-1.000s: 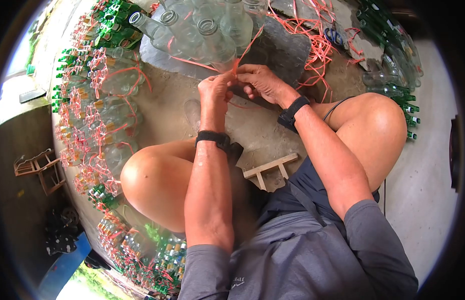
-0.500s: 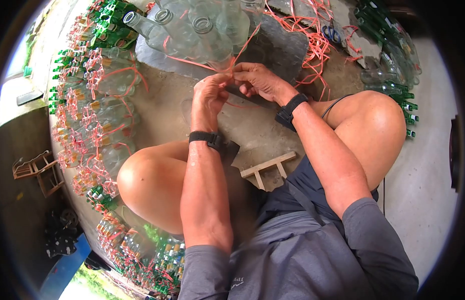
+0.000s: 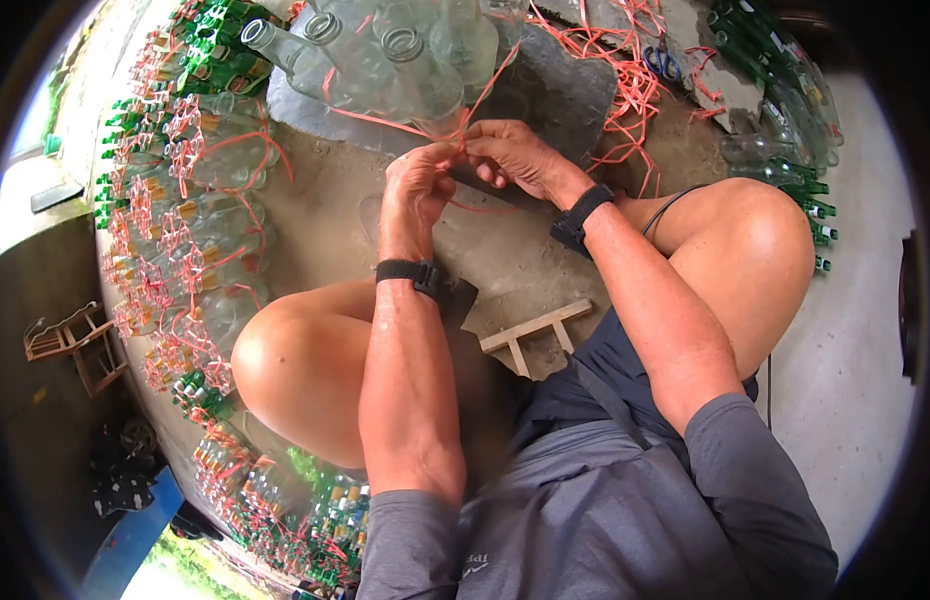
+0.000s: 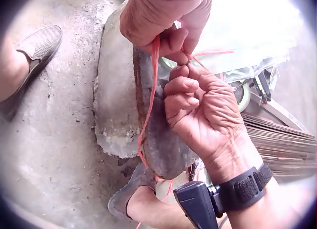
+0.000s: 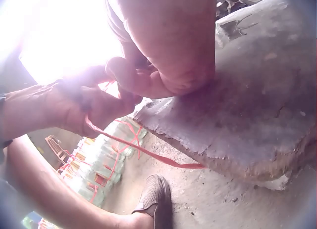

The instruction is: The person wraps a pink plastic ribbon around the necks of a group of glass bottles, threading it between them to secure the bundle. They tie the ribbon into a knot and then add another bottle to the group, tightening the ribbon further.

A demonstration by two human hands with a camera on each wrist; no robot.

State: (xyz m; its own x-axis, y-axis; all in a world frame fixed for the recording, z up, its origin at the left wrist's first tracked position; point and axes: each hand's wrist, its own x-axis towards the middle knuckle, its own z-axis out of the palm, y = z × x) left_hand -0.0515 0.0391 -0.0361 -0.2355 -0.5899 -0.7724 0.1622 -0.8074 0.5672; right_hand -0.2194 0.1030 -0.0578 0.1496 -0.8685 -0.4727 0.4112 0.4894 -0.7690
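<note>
Both hands meet over a bundle of clear glass bottles lying on a flat stone slab. My left hand has its fingers curled and pinches a red plastic string that runs round the bottles. My right hand pinches the same string just beside it, fingertips touching the left hand. In the right wrist view the string hangs down past the slab's edge. Where the string ends between the fingers is hidden.
Tied bundles of clear and green bottles line the left side, more green bottles lie at the right. Loose red strings and scissors lie on the slab. A small wooden frame sits between my knees.
Both hands have shifted slightly left and up while keeping their pinch on the string. The bottles and slab have not visibly moved.
</note>
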